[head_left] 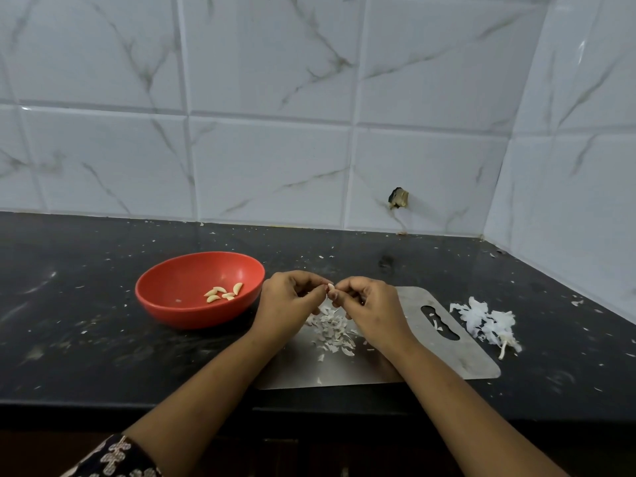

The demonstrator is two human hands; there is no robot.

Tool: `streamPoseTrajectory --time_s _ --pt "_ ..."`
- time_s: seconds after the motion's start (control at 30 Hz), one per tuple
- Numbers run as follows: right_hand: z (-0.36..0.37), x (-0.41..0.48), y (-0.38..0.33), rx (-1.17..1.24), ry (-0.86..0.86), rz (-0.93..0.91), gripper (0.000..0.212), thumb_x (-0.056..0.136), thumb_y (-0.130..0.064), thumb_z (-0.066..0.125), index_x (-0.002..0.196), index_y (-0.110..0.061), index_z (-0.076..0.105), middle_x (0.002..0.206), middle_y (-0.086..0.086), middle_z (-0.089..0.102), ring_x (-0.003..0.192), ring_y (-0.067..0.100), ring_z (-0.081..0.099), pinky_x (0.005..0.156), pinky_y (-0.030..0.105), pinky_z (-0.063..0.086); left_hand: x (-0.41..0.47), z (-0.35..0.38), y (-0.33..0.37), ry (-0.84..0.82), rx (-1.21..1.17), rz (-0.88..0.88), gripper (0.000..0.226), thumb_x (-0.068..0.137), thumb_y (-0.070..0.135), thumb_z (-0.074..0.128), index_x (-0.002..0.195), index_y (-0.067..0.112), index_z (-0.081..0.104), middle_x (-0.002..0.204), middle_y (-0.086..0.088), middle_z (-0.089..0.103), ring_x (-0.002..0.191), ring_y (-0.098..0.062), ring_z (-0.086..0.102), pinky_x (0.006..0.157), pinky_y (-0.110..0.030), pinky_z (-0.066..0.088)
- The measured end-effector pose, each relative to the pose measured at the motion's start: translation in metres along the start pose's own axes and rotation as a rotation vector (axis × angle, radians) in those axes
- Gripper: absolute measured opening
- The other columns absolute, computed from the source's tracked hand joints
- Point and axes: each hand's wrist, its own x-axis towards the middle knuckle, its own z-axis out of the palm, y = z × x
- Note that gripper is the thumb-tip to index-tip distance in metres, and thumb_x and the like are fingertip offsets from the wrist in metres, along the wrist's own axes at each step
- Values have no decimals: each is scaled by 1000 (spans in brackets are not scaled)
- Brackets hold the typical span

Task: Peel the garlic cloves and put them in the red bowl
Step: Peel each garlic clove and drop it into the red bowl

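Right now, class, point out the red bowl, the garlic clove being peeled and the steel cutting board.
red bowl point(165, 287): head view, bare inner wall, left side.
garlic clove point(331, 287): head view, its exposed white tip.
steel cutting board point(461, 359): head view, bare near right corner.

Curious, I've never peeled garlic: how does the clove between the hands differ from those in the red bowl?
The held clove is pinched between left hand and right hand over the steel board; the bowl cloves lie loose in the red bowl. The held clove looks white; the bowl cloves pale yellow. The held clove is one; the bowl cloves several. All are small.
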Motion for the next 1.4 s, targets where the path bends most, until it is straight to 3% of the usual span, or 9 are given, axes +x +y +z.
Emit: streamPoseTrajectory --time_s 0.23,0.53,0.87,1.03,1.17,1.3,1.4 --pt "1 0 1 -15 -9 7 6 89 -18 68 85 -17 73 68 -9 66 57 0 57 55 12 43 0 -1 -1 10 15 -3 14 87 9 66 83 20 75 75 0 74 62 -15 68 59 -26 53" --pt "2 0 -1 168 -2 135 12 93 -15 63 92 -10 75 74 1 69 57 2 58 52 15 44 -1 1 1 67 95 52 21 87 10 66 80 29 72 71 6 73 60 -13 67 60 -29 57" --pt "3 2 0 234 -30 251 23 100 -19 50 87 -14 68 73 -3 65 59 10 56 53 23 45 -4 3 2 100 367 116 11 87 17 67 89 26 73 74 21 65 60 1 61 59 -15 49" --pt "3 2 1 194 -29 203 14 97 -18 57 92 -10 67 72 -3 65 56 7 57 52 22 46 -5 1 3 83 397 143 10 85 27 69 94 28 72 89 17 71 54 0 60 58 -21 52" --pt "3 1 2 69 -24 128 13 98 -20 56 94 -11 65 72 -5 64 54 2 57 52 18 45 -8 1 4 59 479 193 18 89 43 58 98 32 69 82 18 70 55 2 61 59 -26 53" --pt "4 -2 1 -72 -60 17 20 101 -17 48 86 -14 61 60 -11 56 53 2 53 53 18 43 -4 -2 -1 58 501 177 15 92 43 56 97 32 65 83 16 71 56 3 59 60 -28 53" --pt "5 -2 4 -144 -72 -41 21 101 -17 47 83 -22 57 66 -11 58 58 3 55 57 20 44 -4 -1 -3 -10 572 211 21 94 45 41 93 30 55 73 10 68 59 -3 60 62 -37 53"
